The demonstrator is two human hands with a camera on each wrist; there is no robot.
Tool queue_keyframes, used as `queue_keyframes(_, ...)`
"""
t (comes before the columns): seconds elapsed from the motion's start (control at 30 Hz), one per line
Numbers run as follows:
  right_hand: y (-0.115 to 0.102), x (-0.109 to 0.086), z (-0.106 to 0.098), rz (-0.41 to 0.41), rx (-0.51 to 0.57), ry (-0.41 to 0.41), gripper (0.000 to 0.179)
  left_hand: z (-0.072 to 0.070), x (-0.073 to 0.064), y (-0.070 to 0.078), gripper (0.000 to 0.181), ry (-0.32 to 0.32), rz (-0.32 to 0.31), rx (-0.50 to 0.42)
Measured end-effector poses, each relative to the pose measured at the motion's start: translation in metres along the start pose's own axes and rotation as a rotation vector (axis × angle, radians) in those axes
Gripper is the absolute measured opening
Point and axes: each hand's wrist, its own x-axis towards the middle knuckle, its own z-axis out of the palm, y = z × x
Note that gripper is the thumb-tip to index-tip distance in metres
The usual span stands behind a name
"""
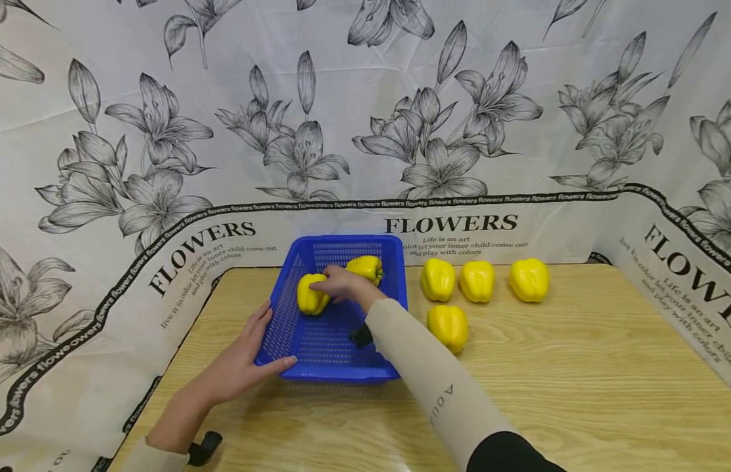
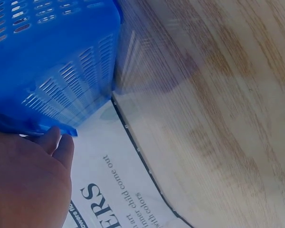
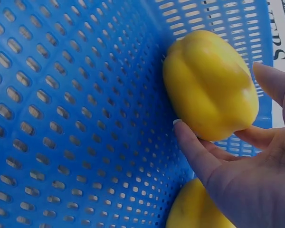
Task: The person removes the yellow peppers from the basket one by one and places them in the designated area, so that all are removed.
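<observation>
A blue plastic basket (image 1: 341, 373) with perforated walls stands on the table. My left hand (image 1: 241, 364) grips its near left corner, thumb along the front rim and fingers at the left side; in the left wrist view, fingertips curl at the rim. Inside the basket, my right hand (image 1: 344, 285) holds a yellow bell pepper (image 1: 309, 298) near the left wall. The right wrist view shows fingers around this pepper (image 3: 209, 85), with the thumb at its other side. Another yellow bell pepper (image 1: 364, 267) lies toward the basket's back right, partly hidden by the right hand.
Several more yellow bell peppers lie right of the basket: a back row with one pepper (image 1: 529, 280) farthest right, and one pepper (image 1: 448, 328) nearer me. Flower-printed cloth (image 1: 459, 164) bounds the wooden table (image 1: 577, 380) at the back and sides.
</observation>
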Motion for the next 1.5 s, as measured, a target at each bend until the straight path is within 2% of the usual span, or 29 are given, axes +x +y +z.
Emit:
queue_keyframes(0.13, 0.003, 0.003, 0.003, -0.002, -0.003, 0.001, 0.065, 0.0, 0.001, 0.001, 0.105, -0.011, -0.001, -0.009)
queue_keyframes(0.47, 0.003, 0.011, 0.007, -0.021, -0.15, 0.05, 0.065, 0.0, 0.001, -0.001, 0.106, -0.01, -0.01, -0.013)
queue_keyframes(0.63, -0.002, 0.007, 0.004, -0.06, -0.176, 0.067, 0.06, 0.001, 0.001, -0.001, 0.106, -0.013, -0.014, -0.007)
queue_keyframes(0.8, -0.006, 0.002, -0.001, -0.112, -0.164, 0.097, 0.058, 0.001, 0.001, -0.001, 0.105, -0.018, -0.024, -0.004)
queue_keyframes(1.07, -0.008, -0.007, -0.013, -0.141, -0.095, 0.136, 0.058, -0.001, 0.001, 0.001, 0.106, -0.024, -0.023, -0.009)
queue_keyframes(1.33, -0.017, -0.026, -0.024, -0.126, -0.054, 0.232, 0.056, -0.001, 0.002, 0.0, 0.109, -0.023, -0.017, 0.008)
queue_keyframes(1.5, -0.026, -0.038, -0.031, -0.145, -0.043, 0.227, 0.057, 0.0, 0.001, -0.001, 0.11, -0.025, -0.024, 0.004)
